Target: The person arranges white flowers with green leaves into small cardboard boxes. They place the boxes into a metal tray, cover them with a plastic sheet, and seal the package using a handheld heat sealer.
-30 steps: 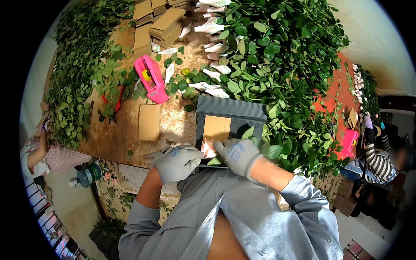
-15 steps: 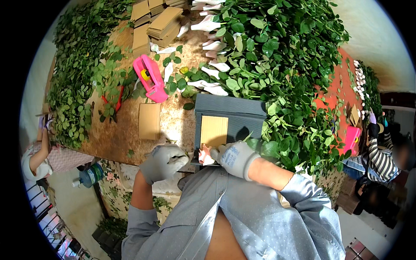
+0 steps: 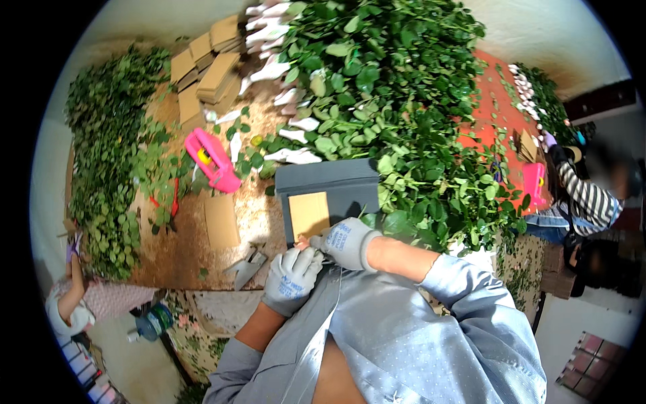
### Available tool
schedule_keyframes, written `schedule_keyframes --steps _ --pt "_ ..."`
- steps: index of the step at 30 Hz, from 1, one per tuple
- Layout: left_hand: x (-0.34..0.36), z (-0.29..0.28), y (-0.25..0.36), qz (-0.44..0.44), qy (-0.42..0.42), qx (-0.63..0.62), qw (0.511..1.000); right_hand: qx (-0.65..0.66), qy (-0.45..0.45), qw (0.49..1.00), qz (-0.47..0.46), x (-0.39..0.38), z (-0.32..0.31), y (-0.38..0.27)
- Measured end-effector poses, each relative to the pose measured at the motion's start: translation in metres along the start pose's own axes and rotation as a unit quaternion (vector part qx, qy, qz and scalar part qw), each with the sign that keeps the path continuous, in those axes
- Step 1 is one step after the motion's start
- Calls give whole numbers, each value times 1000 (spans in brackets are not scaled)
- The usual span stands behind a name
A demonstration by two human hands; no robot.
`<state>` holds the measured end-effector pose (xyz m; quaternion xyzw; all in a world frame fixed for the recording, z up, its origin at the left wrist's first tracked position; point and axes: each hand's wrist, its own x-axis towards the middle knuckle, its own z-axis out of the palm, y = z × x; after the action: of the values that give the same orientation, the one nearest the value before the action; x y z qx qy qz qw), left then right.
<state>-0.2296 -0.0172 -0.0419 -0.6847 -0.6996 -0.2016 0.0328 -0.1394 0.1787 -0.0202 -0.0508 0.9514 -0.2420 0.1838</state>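
Both my hands wear grey gloves and meet at the near edge of a dark grey ribbed stand [image 3: 350, 192]. My right hand [image 3: 350, 244] is closed round a rose just below its bloom; a bit of pinkish petal [image 3: 303, 242] shows between the hands. Curled against the bloom, my left hand [image 3: 293, 279] has its fingers closed, and what they pinch is hidden. A cardboard piece [image 3: 309, 215] lies on the stand, just beyond the rose. Left of the stand are a second cardboard piece [image 3: 222, 221] and a grey metal tool [image 3: 249, 268] at the table's edge.
A pink tape dispenser [image 3: 214, 161], red-handled cutters [image 3: 175, 198] and cardboard stacks [image 3: 219, 74] lie farther left. Leafy rose stems [image 3: 390, 87] with white-wrapped heads [image 3: 269, 71] are heaped ahead and right. One person works at far left [image 3: 74, 296], another at far right [image 3: 592, 195].
My left hand has moved right and closed in on the bloom beside my right hand, uncovering the grey metal tool. The view has shifted, so the table appears lower and farther left.
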Motion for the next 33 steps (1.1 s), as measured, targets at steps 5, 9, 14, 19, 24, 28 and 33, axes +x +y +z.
schedule_keyframes --steps 5,9,14,19,24,28,33 --pt "-4 11 -3 -11 19 16 1000 13 1 1000 28 -5 0 -3" --pt "-5 15 -7 -7 21 6 1000 -24 -76 996 34 -7 -16 -10" --pt "-11 18 -10 -4 11 8 1000 7 98 994 40 4 -104 20" --pt "-14 25 -13 9 16 21 1000 46 278 919 276 51 -123 165" --pt "-19 33 -16 13 14 46 999 7 78 901 426 67 -64 252" --pt "-23 34 -17 20 25 58 998 -68 87 912 395 63 -41 251" --pt "-11 25 -15 40 22 46 998 -113 189 902 372 53 -59 251"
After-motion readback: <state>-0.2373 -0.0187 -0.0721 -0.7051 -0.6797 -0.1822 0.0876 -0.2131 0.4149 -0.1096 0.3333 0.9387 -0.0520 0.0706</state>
